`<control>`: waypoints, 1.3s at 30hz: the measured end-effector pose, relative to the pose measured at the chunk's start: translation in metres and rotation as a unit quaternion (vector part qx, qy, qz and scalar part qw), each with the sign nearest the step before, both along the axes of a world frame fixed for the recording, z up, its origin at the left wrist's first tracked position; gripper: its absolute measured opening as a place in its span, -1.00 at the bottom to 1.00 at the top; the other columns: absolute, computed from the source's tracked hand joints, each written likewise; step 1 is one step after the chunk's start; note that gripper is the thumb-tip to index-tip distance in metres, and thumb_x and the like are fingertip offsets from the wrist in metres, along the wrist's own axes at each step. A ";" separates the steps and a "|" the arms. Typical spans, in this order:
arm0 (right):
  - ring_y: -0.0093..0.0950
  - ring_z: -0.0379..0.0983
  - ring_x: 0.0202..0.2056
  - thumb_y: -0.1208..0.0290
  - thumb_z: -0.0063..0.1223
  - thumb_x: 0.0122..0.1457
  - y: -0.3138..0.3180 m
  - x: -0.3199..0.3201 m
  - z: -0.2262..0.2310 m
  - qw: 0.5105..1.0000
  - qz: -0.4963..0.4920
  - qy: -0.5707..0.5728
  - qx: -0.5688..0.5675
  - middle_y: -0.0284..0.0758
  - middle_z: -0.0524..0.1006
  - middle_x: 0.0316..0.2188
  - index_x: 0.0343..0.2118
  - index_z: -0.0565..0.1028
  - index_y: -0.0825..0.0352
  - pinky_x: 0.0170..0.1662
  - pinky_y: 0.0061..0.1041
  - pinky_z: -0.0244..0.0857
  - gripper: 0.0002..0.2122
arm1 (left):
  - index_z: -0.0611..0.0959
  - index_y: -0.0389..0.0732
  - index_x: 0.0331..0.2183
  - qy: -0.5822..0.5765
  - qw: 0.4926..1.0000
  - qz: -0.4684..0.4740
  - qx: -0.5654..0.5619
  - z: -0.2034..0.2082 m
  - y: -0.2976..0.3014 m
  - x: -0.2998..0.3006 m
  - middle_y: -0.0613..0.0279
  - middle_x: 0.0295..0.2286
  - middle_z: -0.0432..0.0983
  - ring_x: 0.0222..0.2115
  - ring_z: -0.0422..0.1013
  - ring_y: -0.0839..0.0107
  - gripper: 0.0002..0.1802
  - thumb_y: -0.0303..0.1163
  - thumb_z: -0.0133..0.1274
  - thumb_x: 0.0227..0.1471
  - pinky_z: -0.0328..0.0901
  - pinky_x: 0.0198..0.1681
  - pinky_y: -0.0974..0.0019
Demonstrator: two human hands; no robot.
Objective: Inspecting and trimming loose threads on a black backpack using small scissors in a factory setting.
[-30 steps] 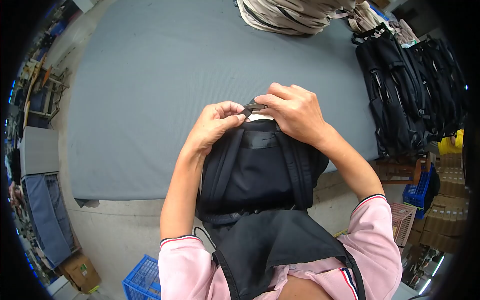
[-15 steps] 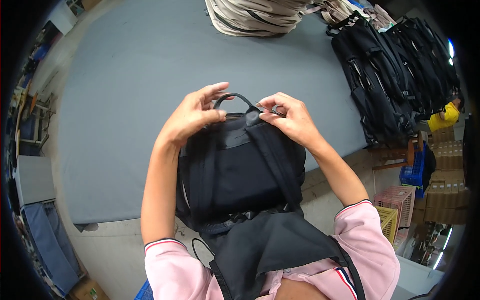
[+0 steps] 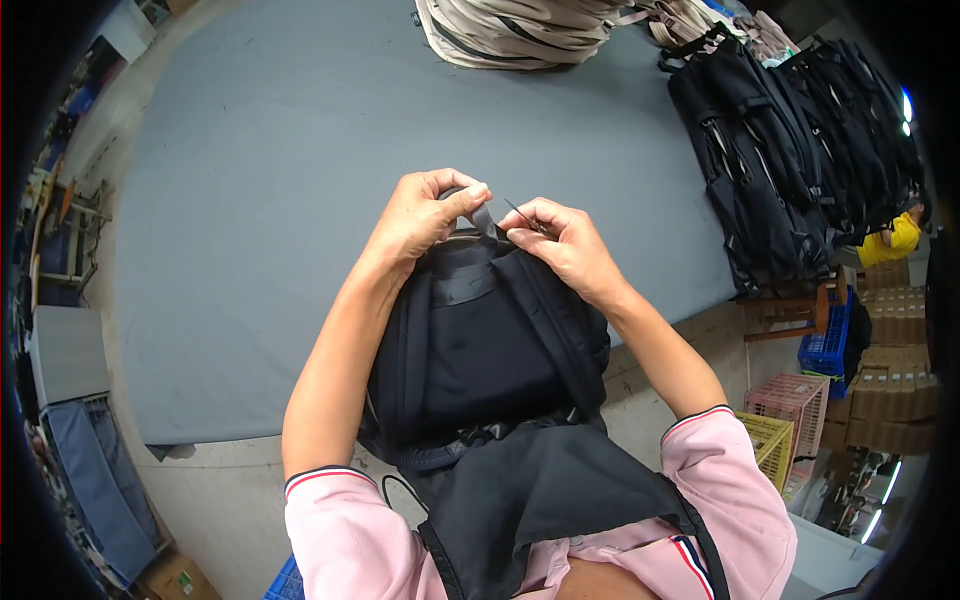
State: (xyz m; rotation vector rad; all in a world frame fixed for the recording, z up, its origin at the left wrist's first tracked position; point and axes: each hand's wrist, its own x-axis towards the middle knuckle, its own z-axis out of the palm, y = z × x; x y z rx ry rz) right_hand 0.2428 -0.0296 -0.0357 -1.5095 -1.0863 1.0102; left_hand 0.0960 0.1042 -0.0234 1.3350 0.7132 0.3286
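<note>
A black backpack (image 3: 480, 350) leans upright against the table's near edge, its shoulder straps toward me. My left hand (image 3: 425, 215) pinches the bag's top carry handle (image 3: 487, 222) between thumb and fingers. At the handle's right end, my right hand (image 3: 565, 245) is closed around a small, dark, pointed tool (image 3: 520, 214), apparently thread snips. Its thin tip sticks out toward the handle, and my fingers cover most of the rest. Thumb and fingertips of that hand are close to the bag's top edge.
A grey-covered table (image 3: 250, 250) spreads ahead. Beige bags (image 3: 520, 35) are piled at its far side, and black backpacks (image 3: 750, 150) stand in rows at the right. Beyond are plastic crates (image 3: 790, 400), cardboard boxes (image 3: 890, 350) and a person in yellow (image 3: 890, 240).
My left hand has moved right and now grips the handle, pulling it over from its raised arch. The right hand, with the snips, has shifted slightly left and down.
</note>
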 end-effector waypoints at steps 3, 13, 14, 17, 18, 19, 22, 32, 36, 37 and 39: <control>-0.50 0.43 -0.44 0.53 0.08 0.00 -0.006 -0.008 0.014 0.974 -0.049 -0.206 0.079 -0.36 0.44 -0.42 -0.29 0.48 0.29 -0.33 -0.54 0.29 -0.83 | 0.61 -0.22 -0.42 -0.012 1.000 0.022 0.001 0.003 -0.005 -0.002 0.47 -0.62 0.41 -0.73 0.12 0.75 -0.83 -0.33 0.16 -0.05 -0.02 -0.67 0.63; -0.43 0.36 -0.52 0.48 0.20 -0.16 -0.006 -0.010 0.072 0.789 0.019 -0.596 0.149 -0.44 0.41 -0.48 -0.31 0.50 0.19 -0.46 -0.46 0.22 -0.73 | 0.59 -0.22 -0.44 -0.035 0.999 0.030 0.009 0.012 -0.009 -0.004 0.47 -0.62 0.39 -0.72 0.14 0.75 -0.81 -0.32 0.20 -0.08 -0.02 -0.68 0.63; -0.46 0.36 -0.52 0.48 0.19 -0.15 -0.005 -0.009 0.074 0.768 0.028 -0.622 0.152 -0.45 0.40 -0.50 -0.32 0.50 0.19 -0.46 -0.48 0.21 -0.75 | 0.59 -0.22 -0.44 -0.035 0.999 0.030 0.009 0.012 -0.009 -0.003 0.47 -0.62 0.39 -0.72 0.14 0.75 -0.81 -0.32 0.20 -0.08 -0.02 -0.68 0.63; -0.50 0.36 -0.52 0.49 0.16 -0.13 -0.003 -0.010 0.078 0.735 0.046 -0.658 0.159 -0.45 0.38 -0.52 -0.34 0.50 0.19 -0.46 -0.51 0.19 -0.78 | 0.59 -0.22 -0.44 -0.033 0.999 0.029 0.009 0.012 -0.009 -0.003 0.48 -0.63 0.38 -0.72 0.14 0.75 -0.80 -0.31 0.20 -0.08 -0.02 -0.68 0.63; -0.51 0.37 -0.51 0.49 0.15 -0.12 -0.002 -0.010 0.079 0.723 0.055 -0.669 0.163 -0.46 0.37 -0.52 -0.35 0.50 0.20 -0.46 -0.52 0.18 -0.80 | 0.60 -0.22 -0.43 -0.030 0.999 0.024 0.012 0.012 -0.008 -0.004 0.44 -0.62 0.42 -0.71 0.16 0.74 -0.79 -0.29 0.19 -0.09 0.01 -0.67 0.62; -0.51 0.37 -0.51 0.49 0.15 -0.12 -0.001 -0.009 0.080 0.723 0.055 -0.669 0.163 -0.46 0.37 -0.52 -0.35 0.50 0.20 -0.46 -0.52 0.18 -0.80 | 0.60 -0.22 -0.42 -0.026 0.999 0.021 0.014 0.012 -0.008 -0.005 0.40 -0.61 0.46 -0.69 0.18 0.73 -0.77 -0.26 0.19 -0.09 0.04 -0.66 0.62; -0.51 0.37 -0.50 0.55 -0.01 -0.14 0.000 -0.007 0.083 0.713 0.082 -0.675 0.172 -0.42 0.36 -0.52 -0.47 0.44 0.24 -0.45 -0.49 0.19 -0.88 | 0.61 -0.22 -0.41 -0.021 1.000 0.016 0.013 0.012 -0.009 -0.005 0.40 -0.62 0.46 -0.70 0.17 0.73 -0.77 -0.26 0.19 -0.09 0.03 -0.66 0.62; -0.50 0.38 -0.50 0.48 0.17 -0.15 -0.003 -0.003 0.085 0.720 0.104 -0.666 0.161 -0.44 0.37 -0.52 -0.37 0.49 0.21 -0.45 -0.49 0.19 -0.79 | 0.60 -0.26 -0.37 -0.021 1.000 0.004 -0.016 0.013 -0.010 -0.003 0.45 -0.62 0.42 -0.73 0.13 0.75 -0.77 -0.32 0.18 -0.07 -0.02 -0.68 0.64; -0.46 0.37 -0.49 0.50 0.20 -0.16 0.000 0.001 0.083 0.801 0.115 -0.570 0.144 -0.40 0.40 -0.49 -0.35 0.49 0.25 -0.42 -0.51 0.21 -0.76 | 0.60 -0.29 -0.31 -0.032 0.997 -0.027 -0.065 0.006 -0.002 -0.009 0.43 -0.61 0.44 -0.72 0.14 0.74 -0.71 -0.31 0.18 -0.08 0.00 -0.67 0.63; -0.46 0.37 -0.49 0.50 0.20 -0.16 0.002 0.007 0.074 0.800 0.115 -0.571 0.144 -0.40 0.40 -0.49 -0.35 0.49 0.25 -0.42 -0.51 0.21 -0.76 | 0.59 -0.30 -0.29 -0.045 0.994 -0.043 -0.095 0.002 0.000 -0.008 0.40 -0.60 0.44 -0.72 0.14 0.73 -0.67 -0.29 0.20 -0.09 0.02 -0.67 0.63; -0.43 0.43 -0.42 0.50 0.19 -0.13 0.002 0.018 0.053 0.935 0.125 -0.316 0.098 -0.37 0.46 -0.40 -0.32 0.50 0.26 -0.33 -0.49 0.28 -0.76 | 0.58 -0.32 -0.25 -0.054 0.992 -0.053 -0.105 0.006 -0.001 -0.007 0.40 -0.61 0.44 -0.72 0.14 0.72 -0.63 -0.30 0.20 -0.10 0.02 -0.66 0.63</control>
